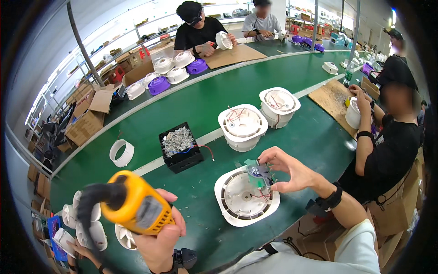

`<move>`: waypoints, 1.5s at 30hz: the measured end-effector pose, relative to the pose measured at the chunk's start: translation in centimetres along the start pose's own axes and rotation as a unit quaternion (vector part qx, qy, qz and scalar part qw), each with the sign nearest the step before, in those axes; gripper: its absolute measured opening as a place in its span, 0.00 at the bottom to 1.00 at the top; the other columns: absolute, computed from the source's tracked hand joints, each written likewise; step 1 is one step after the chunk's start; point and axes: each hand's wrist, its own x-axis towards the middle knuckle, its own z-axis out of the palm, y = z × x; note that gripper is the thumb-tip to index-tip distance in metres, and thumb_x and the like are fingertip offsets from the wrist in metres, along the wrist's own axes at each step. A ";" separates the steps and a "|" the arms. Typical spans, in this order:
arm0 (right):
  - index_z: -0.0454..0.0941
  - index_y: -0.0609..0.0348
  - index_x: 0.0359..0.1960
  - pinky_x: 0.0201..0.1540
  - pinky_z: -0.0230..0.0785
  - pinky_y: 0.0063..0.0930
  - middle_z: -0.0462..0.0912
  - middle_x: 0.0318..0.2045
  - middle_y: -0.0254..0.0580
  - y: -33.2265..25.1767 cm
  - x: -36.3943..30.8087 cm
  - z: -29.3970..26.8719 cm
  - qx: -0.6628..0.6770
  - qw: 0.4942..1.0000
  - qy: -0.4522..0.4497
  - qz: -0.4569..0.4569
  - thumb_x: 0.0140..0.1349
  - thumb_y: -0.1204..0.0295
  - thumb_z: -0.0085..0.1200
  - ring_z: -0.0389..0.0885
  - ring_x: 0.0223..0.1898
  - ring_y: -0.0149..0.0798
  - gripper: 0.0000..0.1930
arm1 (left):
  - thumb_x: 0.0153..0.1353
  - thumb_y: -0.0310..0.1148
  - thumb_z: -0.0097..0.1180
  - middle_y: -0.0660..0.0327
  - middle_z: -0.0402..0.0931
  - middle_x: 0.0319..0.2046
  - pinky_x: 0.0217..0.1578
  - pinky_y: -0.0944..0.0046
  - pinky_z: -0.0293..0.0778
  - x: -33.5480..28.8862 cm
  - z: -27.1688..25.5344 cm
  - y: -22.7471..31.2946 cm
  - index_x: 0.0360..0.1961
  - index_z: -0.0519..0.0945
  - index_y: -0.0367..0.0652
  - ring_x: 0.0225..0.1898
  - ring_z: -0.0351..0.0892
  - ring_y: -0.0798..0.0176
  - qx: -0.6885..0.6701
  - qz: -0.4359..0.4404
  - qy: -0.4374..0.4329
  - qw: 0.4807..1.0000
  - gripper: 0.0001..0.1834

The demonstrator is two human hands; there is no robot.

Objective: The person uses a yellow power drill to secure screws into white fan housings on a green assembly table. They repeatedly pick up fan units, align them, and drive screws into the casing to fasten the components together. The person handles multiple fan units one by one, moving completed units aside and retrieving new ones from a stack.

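Observation:
My left hand (pixel 160 239) is wrapped round a yellow corded electric screwdriver (pixel 139 205); its thick black cord bends down on the left and its tip is hidden. Between thumb and fingers, my right hand (pixel 292 172) holds a small green circuit board (pixel 259 172) with a dark display at its edge. The board is tilted above the far right part of a white round-cornered housing (pixel 228 212). Thin red wires (pixel 263 195) run from beneath the board into this housing, which lies open side up on the green table.
A black box of screws (pixel 182 157) stands beyond my hands, left of two white housings (pixel 242 132) with wires. A white ring (pixel 122 153) lies farther left. Loose screws dot the table. Co-workers sit across and at right; another person's hand (pixel 84 251) reaches white parts at lower left.

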 end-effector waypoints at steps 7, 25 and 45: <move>0.63 0.57 0.53 0.60 0.60 0.38 0.61 0.54 0.39 1.8 -0.9 0.8 0.093 0.994 0.055 -0.025 0.47 0.73 0.64 0.62 0.59 0.37 0.31 | 0.51 0.46 0.65 0.60 0.68 0.15 0.13 0.69 0.65 -1.2 0.3 -2.4 0.45 0.65 0.34 0.12 0.67 0.67 0.026 -0.011 0.009 1.000 0.31; 0.68 0.56 0.51 0.56 0.61 0.36 0.59 0.56 0.54 2.0 -3.1 2.0 -0.247 0.909 0.262 -0.209 0.41 0.70 0.68 0.62 0.57 0.49 0.33 | 0.59 0.59 0.51 0.59 0.65 0.14 0.12 0.68 0.65 -0.3 1.3 -1.9 0.45 0.60 0.39 0.11 0.64 0.65 -0.034 0.196 0.034 0.979 0.33; 0.75 0.56 0.34 0.40 0.69 0.32 0.75 0.33 0.37 -2.7 -2.7 6.5 -0.425 0.871 0.042 -0.244 0.45 0.71 0.64 0.75 0.36 0.39 0.14 | 0.58 0.59 0.51 0.60 0.65 0.16 0.13 0.68 0.62 0.9 -0.3 0.3 0.44 0.61 0.41 0.11 0.62 0.66 -0.054 0.277 0.083 0.956 0.31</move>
